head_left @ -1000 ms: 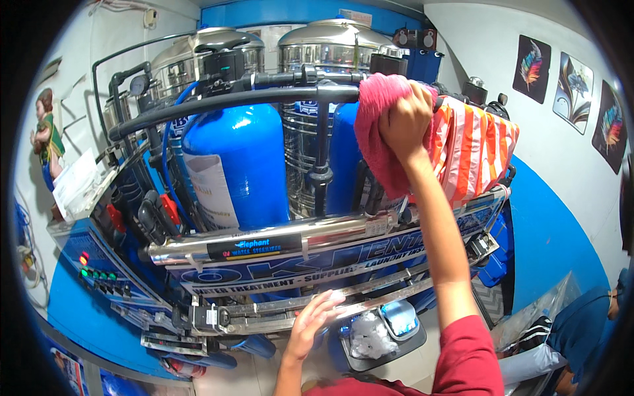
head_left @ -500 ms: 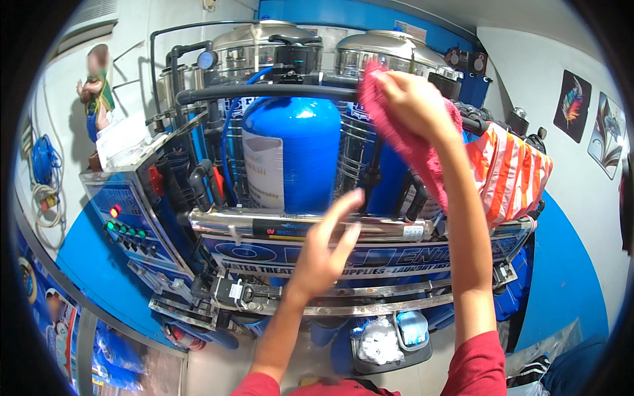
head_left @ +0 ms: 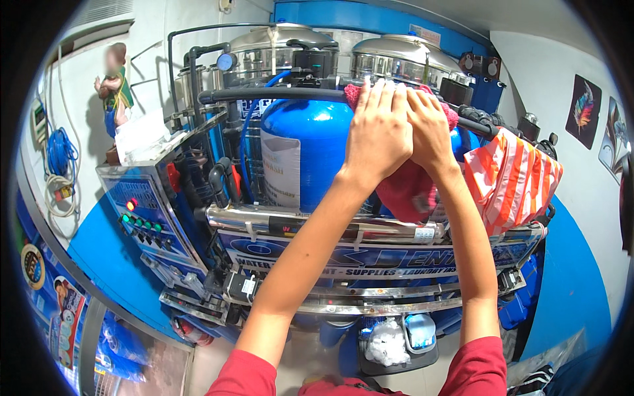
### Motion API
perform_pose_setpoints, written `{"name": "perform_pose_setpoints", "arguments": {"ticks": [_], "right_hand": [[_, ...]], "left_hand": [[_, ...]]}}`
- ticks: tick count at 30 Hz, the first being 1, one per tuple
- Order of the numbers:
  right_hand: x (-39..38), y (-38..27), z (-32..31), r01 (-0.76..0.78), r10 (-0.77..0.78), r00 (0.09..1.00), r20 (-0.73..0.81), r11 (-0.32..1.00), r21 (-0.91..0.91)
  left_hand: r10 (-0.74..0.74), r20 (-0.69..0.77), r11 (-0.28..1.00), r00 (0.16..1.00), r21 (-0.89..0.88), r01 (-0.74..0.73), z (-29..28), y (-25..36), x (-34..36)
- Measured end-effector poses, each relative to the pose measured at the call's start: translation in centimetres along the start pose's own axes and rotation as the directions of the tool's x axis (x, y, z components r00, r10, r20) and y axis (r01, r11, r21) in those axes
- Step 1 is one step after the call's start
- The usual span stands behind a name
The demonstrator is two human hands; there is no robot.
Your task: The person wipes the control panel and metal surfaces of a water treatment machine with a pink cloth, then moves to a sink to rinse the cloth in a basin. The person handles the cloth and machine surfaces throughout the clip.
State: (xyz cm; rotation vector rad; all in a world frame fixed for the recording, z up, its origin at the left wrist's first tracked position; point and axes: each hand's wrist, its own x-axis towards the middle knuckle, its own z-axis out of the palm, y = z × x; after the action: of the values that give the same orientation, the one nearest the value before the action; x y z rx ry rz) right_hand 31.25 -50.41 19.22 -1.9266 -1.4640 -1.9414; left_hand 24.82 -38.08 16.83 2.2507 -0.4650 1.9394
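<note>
A dark red cloth (head_left: 406, 195) is draped over the black horizontal pipe (head_left: 277, 94), its lower part hanging in front. My left hand (head_left: 380, 138) lies over the cloth on the pipe, fingers bent over the top and pointing away from me. Right beside it, touching, my right hand (head_left: 431, 125) grips the cloth on the same pipe. The fingertips are partly hidden behind the pipe. Behind and left of my hands stands a blue tank (head_left: 314, 125) with a paper sheet on its front.
An orange-and-white striped cloth (head_left: 512, 181) hangs at the pipe's right end. Steel tanks (head_left: 281, 49) rise behind. A shiny steel tube (head_left: 330, 226) runs across below, above a printed banner. The control panel (head_left: 142, 211) with lit buttons stands left; a bin (head_left: 422, 360) sits on the floor.
My left hand has come up and right from in front of the steel tube onto the cloth. My right hand has lowered the cloth onto the pipe. The view has shifted slightly.
</note>
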Motion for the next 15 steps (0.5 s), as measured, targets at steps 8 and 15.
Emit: {"name": "perform_pose_setpoints", "arguments": {"ticks": [8,15], "right_hand": [[-2.5,3.8,-1.7,0.021,-0.013,0.996,0.093,0.996,-0.083],[-2.3,5.4,-1.7,0.033,-0.041,0.998,0.043,0.986,0.162]], "left_hand": [[0.287,0.102,0.956,0.953,-0.100,-0.277,1.0,-1.6,2.3],[0.243,0.187,0.970,0.952,-0.076,-0.232,0.2,-3.5,3.1]]}}
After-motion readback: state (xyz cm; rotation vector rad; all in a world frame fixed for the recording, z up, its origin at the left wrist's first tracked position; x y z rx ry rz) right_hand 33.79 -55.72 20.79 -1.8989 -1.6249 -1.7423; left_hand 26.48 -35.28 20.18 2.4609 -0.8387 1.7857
